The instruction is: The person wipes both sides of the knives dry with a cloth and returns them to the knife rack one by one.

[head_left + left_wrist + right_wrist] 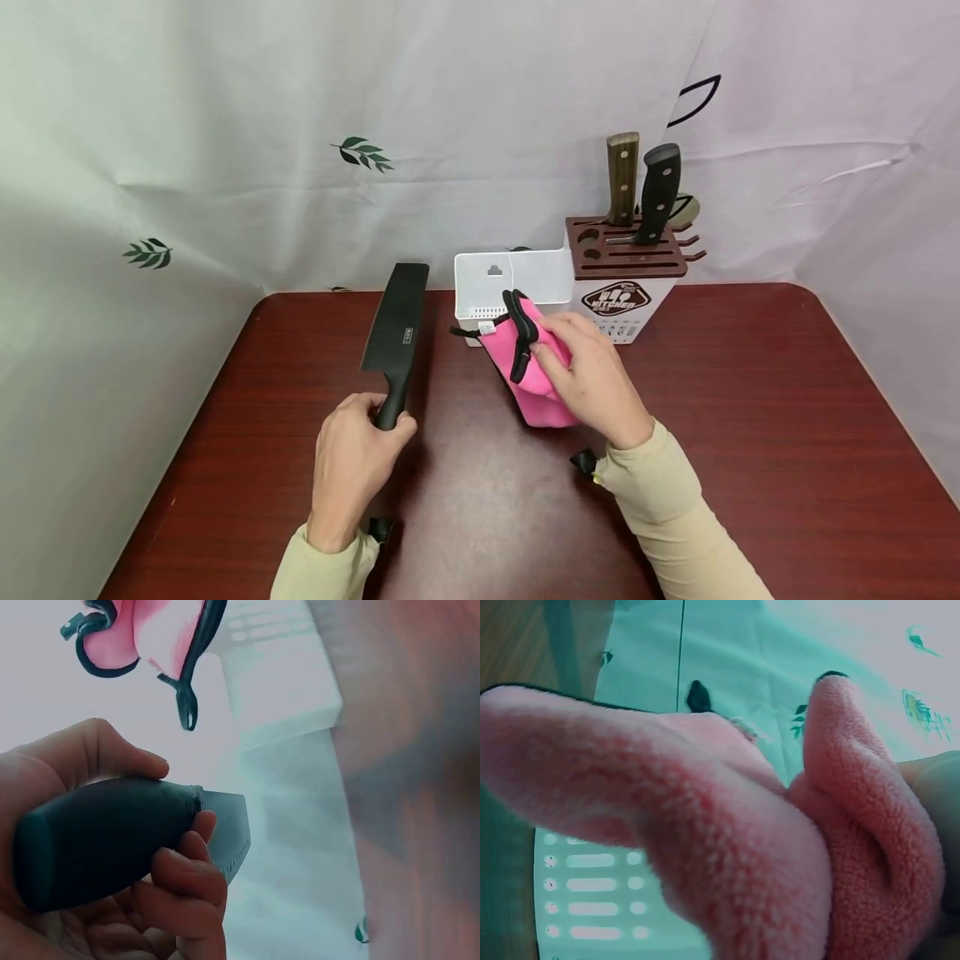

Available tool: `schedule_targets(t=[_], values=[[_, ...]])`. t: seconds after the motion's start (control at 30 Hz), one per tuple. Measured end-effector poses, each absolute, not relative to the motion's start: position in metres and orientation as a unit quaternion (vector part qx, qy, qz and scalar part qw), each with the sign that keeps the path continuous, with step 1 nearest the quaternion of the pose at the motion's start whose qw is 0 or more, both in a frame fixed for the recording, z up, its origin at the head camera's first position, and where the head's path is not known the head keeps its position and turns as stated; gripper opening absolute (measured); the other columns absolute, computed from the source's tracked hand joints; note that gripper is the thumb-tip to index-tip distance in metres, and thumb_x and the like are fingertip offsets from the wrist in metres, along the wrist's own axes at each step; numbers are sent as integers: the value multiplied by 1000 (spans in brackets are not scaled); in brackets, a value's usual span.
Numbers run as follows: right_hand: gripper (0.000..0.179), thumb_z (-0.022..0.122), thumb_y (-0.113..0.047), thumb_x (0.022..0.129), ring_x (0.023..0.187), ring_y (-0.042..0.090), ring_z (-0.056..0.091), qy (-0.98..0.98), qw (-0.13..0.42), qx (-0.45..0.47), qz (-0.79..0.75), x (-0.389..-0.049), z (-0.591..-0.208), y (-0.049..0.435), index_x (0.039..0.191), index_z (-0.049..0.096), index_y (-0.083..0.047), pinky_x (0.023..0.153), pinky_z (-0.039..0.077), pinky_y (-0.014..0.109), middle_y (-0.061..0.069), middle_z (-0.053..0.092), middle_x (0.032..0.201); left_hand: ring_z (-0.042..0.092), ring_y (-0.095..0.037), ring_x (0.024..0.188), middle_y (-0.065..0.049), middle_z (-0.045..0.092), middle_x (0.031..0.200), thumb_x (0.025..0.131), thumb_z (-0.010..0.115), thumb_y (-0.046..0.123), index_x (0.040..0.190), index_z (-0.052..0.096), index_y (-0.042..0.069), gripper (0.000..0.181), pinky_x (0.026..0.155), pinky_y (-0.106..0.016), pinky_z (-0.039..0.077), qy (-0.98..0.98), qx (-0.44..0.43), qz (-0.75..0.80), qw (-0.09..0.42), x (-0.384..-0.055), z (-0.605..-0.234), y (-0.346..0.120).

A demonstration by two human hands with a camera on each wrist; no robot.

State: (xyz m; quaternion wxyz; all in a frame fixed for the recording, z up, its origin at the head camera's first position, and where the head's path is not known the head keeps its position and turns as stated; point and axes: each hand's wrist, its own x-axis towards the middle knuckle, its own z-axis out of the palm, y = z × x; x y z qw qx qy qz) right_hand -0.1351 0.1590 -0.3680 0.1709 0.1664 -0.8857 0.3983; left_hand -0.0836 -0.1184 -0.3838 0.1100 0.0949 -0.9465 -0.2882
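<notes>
My left hand [352, 458] grips the black handle of a broad-bladed kitchen knife [399, 321], whose blade points away over the left of the table. In the left wrist view, thumb and fingers curl round the thick knife handle [112, 832]. My right hand [596, 383] pinches a pink cleaning cloth [543, 410] with black edging and a black hanging loop. The cloth hangs folded in front of the white holder, apart from the knife. Its fluffy folds [735, 847] fill much of the right wrist view and hide the right fingers there.
At the back stands a white knife holder [652, 296] with a brown slotted top and side hooks. It bears a knife with a wooden handle [622, 179] and one with a black handle [662, 187]. An open white compartment [540, 275] adjoins it. A pale curtain [247, 125] backs the reddish-brown table [765, 400].
</notes>
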Motion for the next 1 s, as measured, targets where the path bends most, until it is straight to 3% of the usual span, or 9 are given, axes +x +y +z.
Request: schedule_targets(t=[0.27,0.53,0.73,1.0], values=[[23,69,-14,94,114,16,57,-842,235,176,452,-134,-364,160,117,72,-11,97,44,34,1,65,120,62,-20,69,2,64,74,71,75,22,93,76,13,24,68,-42,49,-943,71,-292,145,-75,-375,-108],[22,72,-8,92,114,16,56,-800,292,203,483,-134,-362,159,114,73,-8,93,43,26,4,64,121,61,-15,65,4,67,71,73,77,21,94,76,14,22,64,-40,49,-940,38,-310,135,-70,-367,-89],[24,71,-7,91,114,20,57,-788,317,217,481,-134,-360,158,115,73,-5,94,44,27,7,65,121,58,-12,63,6,65,70,75,76,21,95,75,14,21,62,-36,48,-941,24,-316,117,-65,-367,-77],[20,70,-11,91,114,28,57,-761,345,251,489,-130,-355,154,109,74,-5,96,42,34,9,66,124,54,-11,62,6,60,70,72,78,18,92,73,13,21,60,-33,46,-940,-10,-313,136,-60,-371,-64]])
